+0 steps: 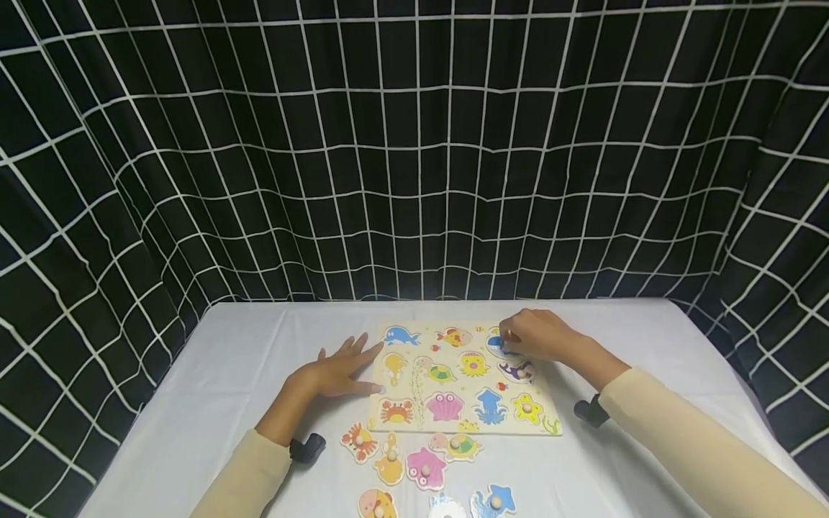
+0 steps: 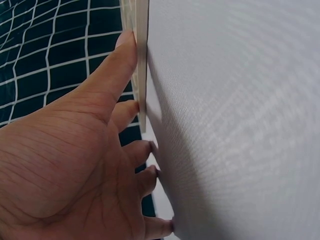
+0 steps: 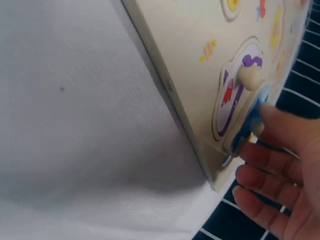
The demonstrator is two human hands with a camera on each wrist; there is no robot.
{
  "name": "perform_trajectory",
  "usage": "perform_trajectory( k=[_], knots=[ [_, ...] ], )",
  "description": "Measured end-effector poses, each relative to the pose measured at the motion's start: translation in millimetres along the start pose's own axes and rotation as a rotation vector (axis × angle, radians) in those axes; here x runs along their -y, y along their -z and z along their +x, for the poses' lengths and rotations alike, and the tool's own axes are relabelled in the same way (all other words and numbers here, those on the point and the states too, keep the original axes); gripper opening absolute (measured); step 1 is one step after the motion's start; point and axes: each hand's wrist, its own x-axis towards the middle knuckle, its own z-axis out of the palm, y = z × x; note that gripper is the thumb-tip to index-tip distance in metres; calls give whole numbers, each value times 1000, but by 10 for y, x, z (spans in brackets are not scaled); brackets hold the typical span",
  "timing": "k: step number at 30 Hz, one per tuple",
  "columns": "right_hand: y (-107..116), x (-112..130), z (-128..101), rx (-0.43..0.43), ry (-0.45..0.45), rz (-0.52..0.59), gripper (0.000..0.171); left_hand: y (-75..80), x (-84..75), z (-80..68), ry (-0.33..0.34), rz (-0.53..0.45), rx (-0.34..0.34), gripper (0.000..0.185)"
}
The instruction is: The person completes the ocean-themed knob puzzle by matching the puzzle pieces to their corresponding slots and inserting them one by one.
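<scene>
Left hand (image 1: 337,373) lies flat, fingers straight, bracing the board (image 1: 461,428) edge; right hand (image 1: 539,335) pinches the blue piece (image 1: 497,346) at the board's far right corner; best lifted straight by its knob, board held steady.

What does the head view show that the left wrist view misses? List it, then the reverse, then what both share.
Only the head view: the right hand on a blue piece at the board's far right corner, the board's printed face with pieces seated in it, and loose pieces on the table in front of the board.
Only the left wrist view: the board's thin edge seen side-on, with the thumb and a fingertip against it and the other fingertips on the cloth.
Both: the left hand open beside the board's left edge, the white tablecloth, the grid backdrop.
</scene>
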Motion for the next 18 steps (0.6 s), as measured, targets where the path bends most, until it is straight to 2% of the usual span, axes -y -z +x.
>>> perform_trajectory(
  k=[6,18],
  knots=[
    [-23,-3,-12,-41,-50,37,11,-7,-12,5,2,5,-10,89],
    [-78,-19,23,-88,-80,61,6,7,-21,-13,-11,9,-18,89]
  ],
)
